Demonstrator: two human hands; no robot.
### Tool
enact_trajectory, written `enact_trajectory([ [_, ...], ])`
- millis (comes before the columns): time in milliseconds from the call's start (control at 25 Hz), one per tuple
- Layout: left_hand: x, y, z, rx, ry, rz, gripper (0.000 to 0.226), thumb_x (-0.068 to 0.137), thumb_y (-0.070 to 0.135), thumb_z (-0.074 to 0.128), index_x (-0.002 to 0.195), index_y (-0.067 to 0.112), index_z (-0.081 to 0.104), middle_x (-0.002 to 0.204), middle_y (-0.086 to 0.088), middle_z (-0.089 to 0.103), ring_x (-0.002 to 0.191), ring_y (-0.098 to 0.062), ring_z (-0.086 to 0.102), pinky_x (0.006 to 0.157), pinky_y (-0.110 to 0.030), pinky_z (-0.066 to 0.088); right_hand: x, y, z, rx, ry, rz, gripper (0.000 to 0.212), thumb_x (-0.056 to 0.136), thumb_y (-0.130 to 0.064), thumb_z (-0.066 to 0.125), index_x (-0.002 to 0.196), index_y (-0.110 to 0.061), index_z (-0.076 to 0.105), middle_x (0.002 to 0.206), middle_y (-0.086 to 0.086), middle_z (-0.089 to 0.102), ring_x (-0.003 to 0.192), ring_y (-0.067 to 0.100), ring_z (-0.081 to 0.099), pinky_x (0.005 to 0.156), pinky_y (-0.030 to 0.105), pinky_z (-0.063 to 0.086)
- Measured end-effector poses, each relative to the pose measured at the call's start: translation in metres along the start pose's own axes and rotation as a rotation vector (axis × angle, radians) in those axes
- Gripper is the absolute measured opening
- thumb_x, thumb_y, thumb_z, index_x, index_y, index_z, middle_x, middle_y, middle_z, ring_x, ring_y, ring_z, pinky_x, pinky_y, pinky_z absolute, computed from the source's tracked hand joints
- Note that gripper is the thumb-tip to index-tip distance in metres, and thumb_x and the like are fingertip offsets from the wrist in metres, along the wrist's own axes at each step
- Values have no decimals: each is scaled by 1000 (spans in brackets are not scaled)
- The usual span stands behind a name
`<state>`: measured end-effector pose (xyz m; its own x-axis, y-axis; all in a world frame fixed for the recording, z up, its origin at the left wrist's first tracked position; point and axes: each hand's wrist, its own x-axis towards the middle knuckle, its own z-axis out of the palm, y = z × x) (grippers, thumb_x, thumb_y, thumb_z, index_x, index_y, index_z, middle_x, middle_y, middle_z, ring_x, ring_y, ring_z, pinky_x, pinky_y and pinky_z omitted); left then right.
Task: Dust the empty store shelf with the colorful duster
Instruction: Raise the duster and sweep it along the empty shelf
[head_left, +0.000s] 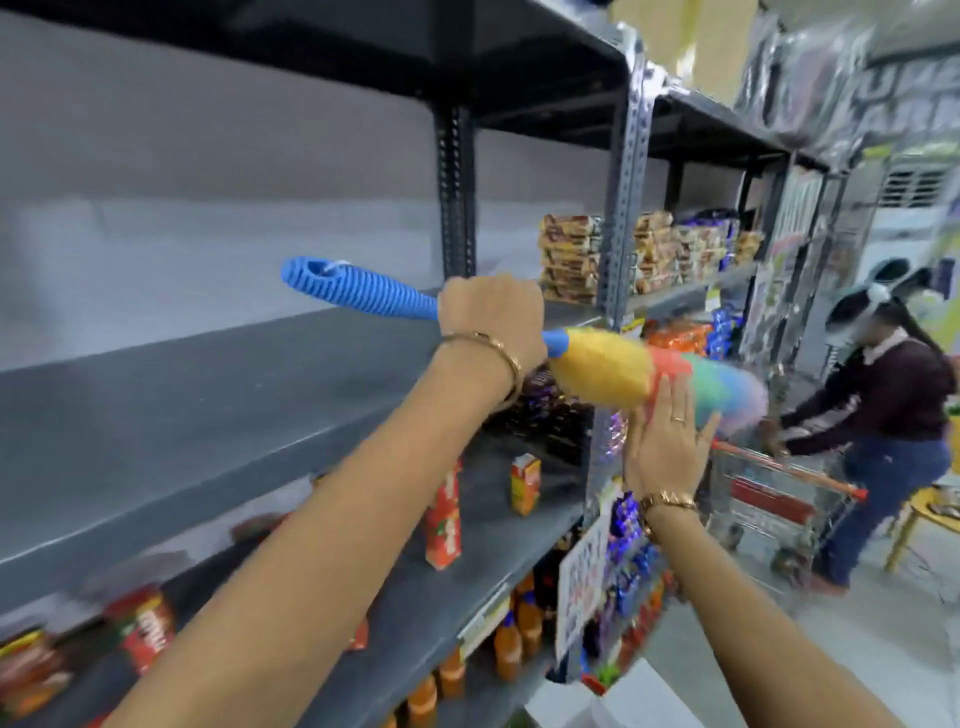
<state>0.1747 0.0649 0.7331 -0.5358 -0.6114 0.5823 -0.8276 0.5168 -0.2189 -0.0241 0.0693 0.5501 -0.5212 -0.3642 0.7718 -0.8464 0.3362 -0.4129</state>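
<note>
The colorful duster has a ribbed blue handle and a fluffy head running from yellow through red and green to purple. My left hand is shut on the blue handle, holding the duster out past the front right corner of the empty grey shelf. My right hand is open, fingers spread, palm against the underside of the fluffy head. The head is off the shelf surface, in the air in front of the metal upright.
Juice cartons stand on the shelf below, bottles lower still. Stacked snack packs fill the neighbouring bay. A person bends over a shopping cart in the aisle to the right.
</note>
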Motion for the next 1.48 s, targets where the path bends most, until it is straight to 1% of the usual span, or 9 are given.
enact_trajectory([
  [200,-10,-111,-43,-3,110,-190,27,87,25,51,109,24,67,108,-8,69,100,-33,63,71,-32,34,2,-128,-3,473,11,-127,45,92,-12,50,132,8,42,129,27,53,118,43,49,103,60,30],
  [440,-25,-212,-29,-183,-374,-375,27,86,24,55,107,27,71,67,6,66,75,-23,58,74,-27,44,-47,-231,2,729,-232,-484,43,93,-18,42,129,4,47,131,22,52,121,35,47,104,41,28],
  [560,-24,-215,1,-6,-158,-496,26,85,19,54,107,14,67,105,-11,68,95,-32,64,78,-32,43,-59,-240,6,660,-219,-494,40,92,-16,36,127,-4,53,133,14,54,122,29,48,104,41,26],
  [680,-17,-211,9,69,82,-471,23,83,13,53,100,9,68,105,-16,69,94,-36,65,68,-31,36,-53,-238,7,642,-214,-509,41,90,-12,37,127,-7,54,136,13,51,125,28,46,105,42,27],
  [840,-36,-234,23,-89,-75,-505,28,81,18,54,97,26,75,103,-10,71,96,-36,64,72,-31,44,-51,-242,6,668,-225,-457,45,85,-8,37,126,-6,55,138,15,48,128,29,42,108,44,24],
  [1000,-41,-228,27,-53,61,-614,23,77,13,54,89,14,73,91,-13,69,85,-37,65,62,-28,35,-54,-246,9,704,-188,-404,48,80,-5,39,124,-7,57,139,16,46,130,30,38,110,45,20],
  [1160,-77,-270,12,-389,-33,-619,22,81,18,59,92,21,77,74,-5,69,78,-26,63,66,-25,40,-55,-249,14,741,-129,-385,47,82,-11,35,122,-5,59,137,18,48,127,32,42,109,47,21],
  [1320,-98,-281,-3,-108,-60,-633,22,81,18,57,89,24,77,92,-12,73,92,-34,66,70,-30,44,-59,-252,15,760,-90,-336,54,80,-19,28,121,-5,59,137,20,48,127,34,42,109,52,17],
  [1480,-125,-298,-27,-153,-22,-732,18,73,26,58,69,22,74,69,-3,67,77,-31,62,66,-27,39,-64,-258,13,788,-66,-293,51,80,-11,31,125,-4,55,140,21,43,130,36,37,108,56,9],
])
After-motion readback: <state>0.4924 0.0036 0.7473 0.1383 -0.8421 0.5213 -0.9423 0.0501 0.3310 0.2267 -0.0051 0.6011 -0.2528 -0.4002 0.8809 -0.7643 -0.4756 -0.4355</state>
